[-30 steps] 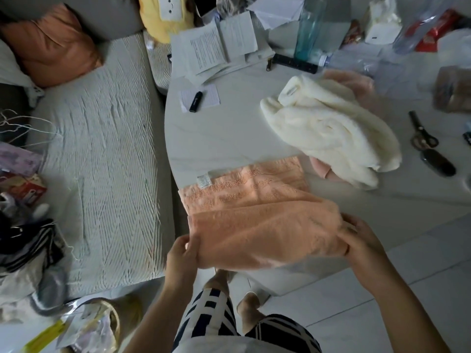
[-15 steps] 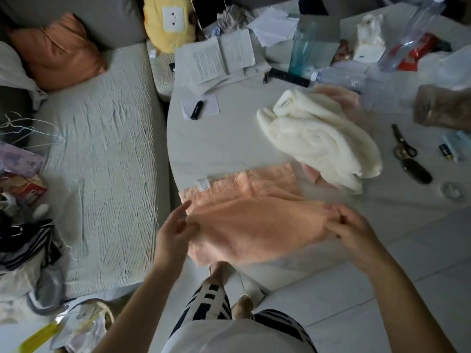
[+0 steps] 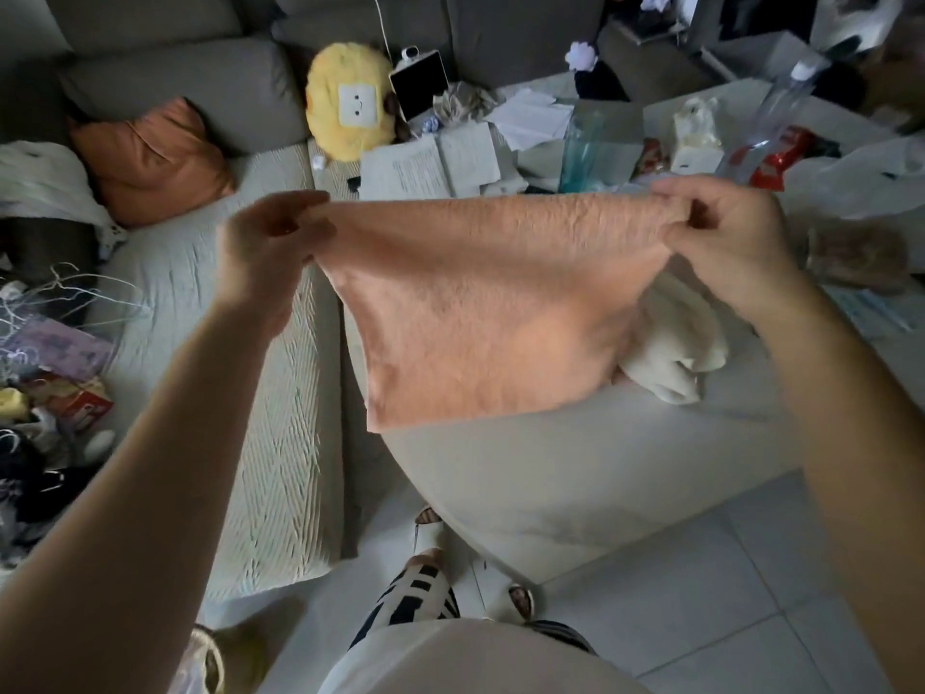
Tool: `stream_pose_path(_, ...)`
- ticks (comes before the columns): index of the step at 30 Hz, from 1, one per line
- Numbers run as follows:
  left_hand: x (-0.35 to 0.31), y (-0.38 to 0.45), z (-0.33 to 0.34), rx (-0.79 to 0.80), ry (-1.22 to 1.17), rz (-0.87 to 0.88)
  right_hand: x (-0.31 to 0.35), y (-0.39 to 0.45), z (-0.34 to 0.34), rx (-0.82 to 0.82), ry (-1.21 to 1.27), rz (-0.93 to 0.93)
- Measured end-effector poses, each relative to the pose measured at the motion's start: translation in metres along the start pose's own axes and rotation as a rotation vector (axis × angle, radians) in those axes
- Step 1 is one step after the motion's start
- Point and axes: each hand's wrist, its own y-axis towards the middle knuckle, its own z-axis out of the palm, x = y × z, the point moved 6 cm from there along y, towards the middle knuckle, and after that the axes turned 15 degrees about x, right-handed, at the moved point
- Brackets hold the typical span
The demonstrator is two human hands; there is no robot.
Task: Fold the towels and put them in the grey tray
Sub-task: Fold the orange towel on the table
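Observation:
An orange towel (image 3: 490,303) hangs in the air, folded, stretched between both hands above the white table (image 3: 575,468). My left hand (image 3: 265,247) pinches its upper left corner. My right hand (image 3: 721,237) pinches its upper right corner. A crumpled cream towel (image 3: 680,343) lies on the table behind the orange one, partly hidden by it. No grey tray shows in this view.
A grey sofa with a pale quilted cover (image 3: 210,313) stands to the left, holding an orange cushion (image 3: 150,157) and a yellow plush (image 3: 350,110). Papers (image 3: 430,162), a clear teal container (image 3: 583,147), a bottle (image 3: 781,97) and packets crowd the table's far side.
Both hands lifted the orange towel off the table's near edge and raised it up in front of me. It now hangs free instead of lying flat.

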Motion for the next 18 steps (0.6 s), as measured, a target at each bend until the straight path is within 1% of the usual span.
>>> stream_pose_path(3, -0.027, 0.001, -0.010, -0.083, 0.078, 0.092, 0.020, 0.008, -0.016, -0.081, -0.177, -0.059)
stream_pose_path(6, -0.055, 0.001, -0.017, -0.125, 0.089, 0.181, 0.039, 0.010, -0.028, -0.202, -0.240, -0.129)
stream_pose_path(9, -0.076, 0.008, -0.019, -0.160, 0.066, 0.210, 0.051, 0.016, -0.037, -0.283, -0.158, -0.117)
stream_pose_path(12, -0.076, 0.014, -0.019, -0.158, -0.123, 0.187, 0.054, 0.013, -0.034, -0.286, -0.115, -0.100)
stream_pose_path(14, -0.052, 0.010, -0.016, -0.141, -0.232, 0.105, 0.043, -0.001, -0.024, -0.245, -0.051, -0.045)
stream_pose_path(15, -0.030, 0.004, -0.010, -0.109, -0.263, 0.021, 0.034, -0.010, -0.015, -0.201, 0.001, -0.011)
stream_pose_path(18, 0.069, -0.047, 0.018, 0.065, -0.344, -0.339, -0.018, -0.048, 0.020, -0.036, 0.112, 0.154)
